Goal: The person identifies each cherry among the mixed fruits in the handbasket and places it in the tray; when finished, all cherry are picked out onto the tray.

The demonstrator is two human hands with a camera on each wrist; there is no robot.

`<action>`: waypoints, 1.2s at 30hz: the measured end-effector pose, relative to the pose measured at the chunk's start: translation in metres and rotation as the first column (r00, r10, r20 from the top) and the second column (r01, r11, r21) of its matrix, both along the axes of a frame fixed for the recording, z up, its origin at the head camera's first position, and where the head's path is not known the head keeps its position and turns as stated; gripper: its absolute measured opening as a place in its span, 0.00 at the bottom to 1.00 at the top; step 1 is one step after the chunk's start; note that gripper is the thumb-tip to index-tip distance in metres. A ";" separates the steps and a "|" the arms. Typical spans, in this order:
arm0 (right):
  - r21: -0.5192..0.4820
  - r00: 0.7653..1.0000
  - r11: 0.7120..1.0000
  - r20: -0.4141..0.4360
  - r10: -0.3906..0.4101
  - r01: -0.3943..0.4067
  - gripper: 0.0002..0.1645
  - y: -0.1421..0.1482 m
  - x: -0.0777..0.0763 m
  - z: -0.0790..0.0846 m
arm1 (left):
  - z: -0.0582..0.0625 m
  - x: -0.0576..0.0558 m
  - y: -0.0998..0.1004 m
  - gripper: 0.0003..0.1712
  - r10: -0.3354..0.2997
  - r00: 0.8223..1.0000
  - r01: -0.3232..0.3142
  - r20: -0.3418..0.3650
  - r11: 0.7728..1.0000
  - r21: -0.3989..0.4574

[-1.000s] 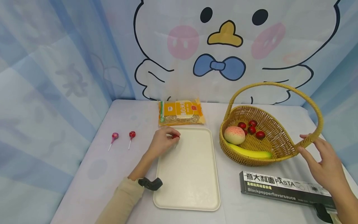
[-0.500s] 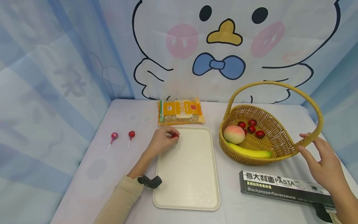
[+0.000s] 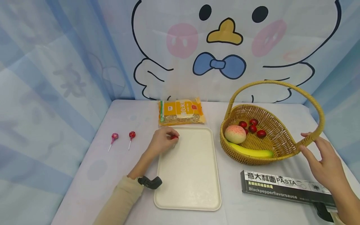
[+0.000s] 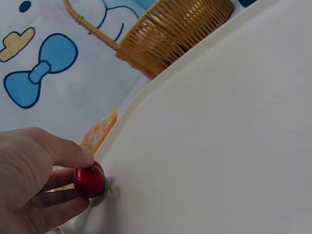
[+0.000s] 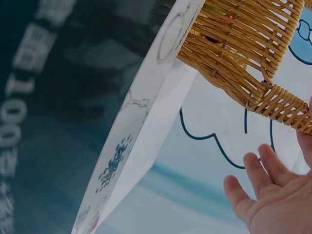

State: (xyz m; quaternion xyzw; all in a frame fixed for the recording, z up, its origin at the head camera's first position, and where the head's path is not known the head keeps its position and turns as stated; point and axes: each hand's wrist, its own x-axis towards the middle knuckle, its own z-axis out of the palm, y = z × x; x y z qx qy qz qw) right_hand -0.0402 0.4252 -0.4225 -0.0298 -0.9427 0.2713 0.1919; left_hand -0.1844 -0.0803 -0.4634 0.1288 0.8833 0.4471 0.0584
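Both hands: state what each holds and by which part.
The left hand pinches a cherry by its round body; the right hand grips the wicker basket by its handle's base.

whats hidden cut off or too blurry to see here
Head: most of the cherry, covered by the left hand.
Head: part of one red fruit, behind the peach.
Left wrist: much of the orange packet, behind the left hand.
Left wrist: top of the basket, cut off by the upper edge.
Right wrist: the pasta box, cut off by the left edge, its lettering blurred.
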 end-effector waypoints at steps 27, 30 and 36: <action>-0.012 1.000 1.000 0.002 0.011 -0.011 0.29 0.001 -0.002 -0.001 | 0.004 0.004 -0.002 0.04 0.025 0.999 -0.023 -0.035 0.999 0.048; -0.015 1.000 1.000 0.009 0.009 -0.009 0.29 0.001 -0.002 -0.002 | 0.005 0.005 -0.001 0.04 0.022 0.999 -0.020 -0.038 0.998 0.057; -0.019 1.000 1.000 0.019 0.000 0.001 0.29 0.001 -0.001 -0.002 | 0.007 0.003 0.000 0.05 0.011 0.999 -0.008 -0.041 0.997 0.081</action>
